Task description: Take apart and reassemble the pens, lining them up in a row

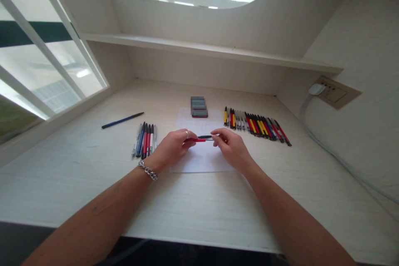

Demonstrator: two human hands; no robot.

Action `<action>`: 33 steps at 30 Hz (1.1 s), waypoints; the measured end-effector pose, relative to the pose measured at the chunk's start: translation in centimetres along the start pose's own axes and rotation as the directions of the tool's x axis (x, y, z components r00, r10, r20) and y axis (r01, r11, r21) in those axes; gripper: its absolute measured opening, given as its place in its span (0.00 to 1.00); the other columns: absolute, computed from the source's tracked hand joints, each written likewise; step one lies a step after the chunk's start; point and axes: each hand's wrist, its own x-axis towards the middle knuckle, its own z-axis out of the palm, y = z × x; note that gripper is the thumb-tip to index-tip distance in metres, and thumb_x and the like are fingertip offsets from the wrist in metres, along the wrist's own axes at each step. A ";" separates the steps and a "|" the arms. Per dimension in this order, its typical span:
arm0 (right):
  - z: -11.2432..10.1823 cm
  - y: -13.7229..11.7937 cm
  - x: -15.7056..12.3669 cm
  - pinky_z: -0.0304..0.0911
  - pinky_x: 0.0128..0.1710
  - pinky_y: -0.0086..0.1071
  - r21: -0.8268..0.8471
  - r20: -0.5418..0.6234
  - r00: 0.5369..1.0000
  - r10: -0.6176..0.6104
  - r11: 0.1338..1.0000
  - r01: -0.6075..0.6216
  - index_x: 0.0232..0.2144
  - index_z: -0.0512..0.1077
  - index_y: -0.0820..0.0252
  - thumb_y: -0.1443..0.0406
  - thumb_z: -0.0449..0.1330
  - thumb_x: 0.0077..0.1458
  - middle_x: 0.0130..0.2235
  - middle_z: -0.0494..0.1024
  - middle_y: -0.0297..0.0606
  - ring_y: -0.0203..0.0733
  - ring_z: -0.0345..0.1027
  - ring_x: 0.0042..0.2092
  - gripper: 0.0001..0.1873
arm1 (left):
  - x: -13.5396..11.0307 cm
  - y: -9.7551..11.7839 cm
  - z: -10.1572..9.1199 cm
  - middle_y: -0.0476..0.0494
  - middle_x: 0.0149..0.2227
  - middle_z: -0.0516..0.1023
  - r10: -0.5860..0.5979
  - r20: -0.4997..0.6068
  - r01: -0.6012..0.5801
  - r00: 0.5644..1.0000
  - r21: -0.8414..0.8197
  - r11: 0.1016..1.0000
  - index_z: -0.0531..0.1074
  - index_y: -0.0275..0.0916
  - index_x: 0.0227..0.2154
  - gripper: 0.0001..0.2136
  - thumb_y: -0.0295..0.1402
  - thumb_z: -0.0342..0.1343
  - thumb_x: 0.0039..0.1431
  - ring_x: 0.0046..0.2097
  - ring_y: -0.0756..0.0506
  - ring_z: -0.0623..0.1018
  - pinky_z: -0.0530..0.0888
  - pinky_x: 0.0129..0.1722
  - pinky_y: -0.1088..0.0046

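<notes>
My left hand (174, 145), with a ring and a chain bracelet, is closed on a red pen barrel (199, 140) lying level. A thin dark rod (209, 140), like a pen refill, spans from the barrel's right end to the pinched fingertips of my right hand (230, 145). Just behind it is a black slender pen part (204, 136); whether it rests on the paper or is held, I cannot tell. Both hands are over a white sheet of paper (202, 162).
Left of the hands lies a row of several pens (145, 141), with a single blue pen (123, 120) farther left. Another long row of pens and clear parts (255, 124) is on the right. A blurred dark block (198, 107) sits behind the paper. A cable (330, 149) runs down the right wall.
</notes>
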 end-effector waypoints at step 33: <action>2.4 2.1 2.0 0.55 0.37 0.32 -0.518 0.076 0.997 -0.002 0.854 0.042 0.29 0.74 0.56 0.65 0.57 0.53 0.34 0.72 0.39 0.40 0.64 0.38 0.05 | 0.3 -0.8 -0.7 0.47 0.35 0.78 -0.127 -0.073 0.128 0.989 0.014 0.992 0.74 0.41 0.35 0.08 0.32 0.51 0.57 0.36 0.47 0.75 0.70 0.37 0.72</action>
